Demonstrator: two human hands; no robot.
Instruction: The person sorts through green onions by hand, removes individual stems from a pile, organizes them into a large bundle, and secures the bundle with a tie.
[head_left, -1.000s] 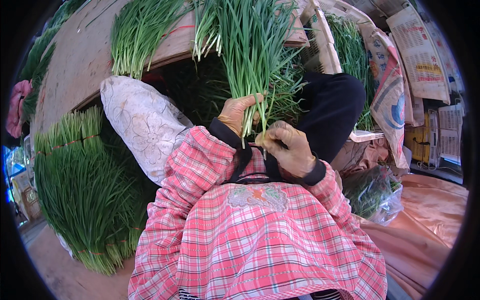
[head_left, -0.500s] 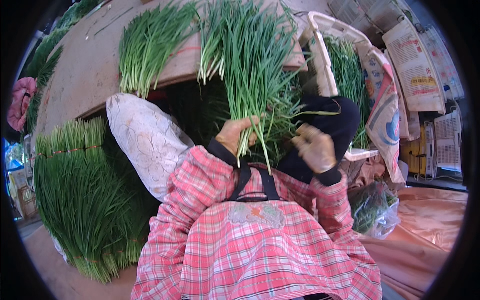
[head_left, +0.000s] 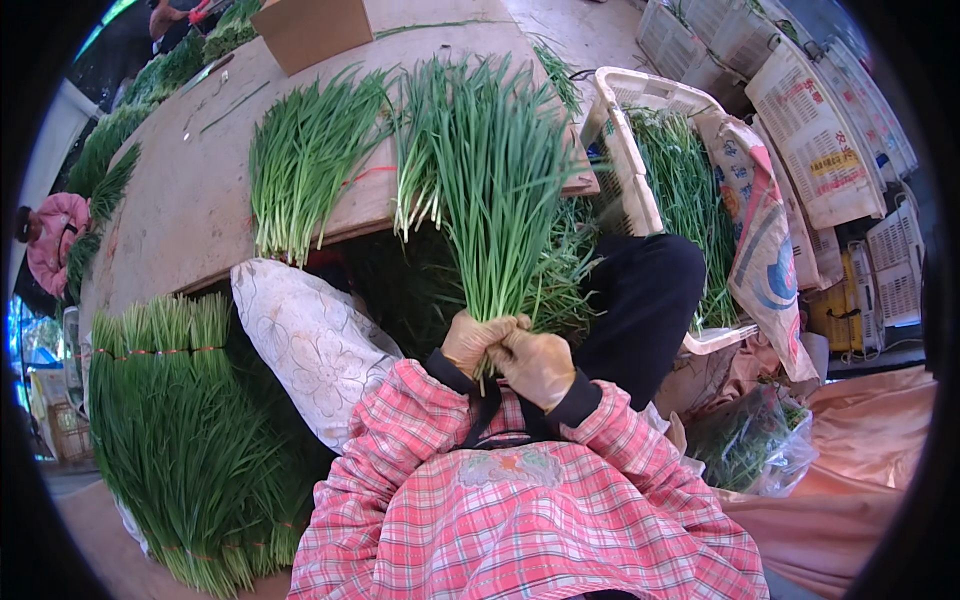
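A thick bunch of green chives (head_left: 495, 190) fans up and away from me over the edge of a wooden board (head_left: 190, 200). My left hand (head_left: 476, 340) and my right hand (head_left: 538, 365), both in tan gloves, are clasped together around the bunch's lower stems, just above my pink plaid sleeves. A second loose bunch of chives (head_left: 300, 160) lies flat on the board to the left.
A big tied stack of chives (head_left: 180, 430) stands at my lower left beside a white patterned cloth (head_left: 310, 340). A white plastic crate (head_left: 640, 160) with more chives sits right, with printed sacks, cartons and a plastic bag (head_left: 750, 445). A cardboard box (head_left: 315, 30) rests on the board's far end.
My right hand, apart from the bunch half a second ago, has come back against my left hand on the stems. The bunch now stands more upright and gathered.
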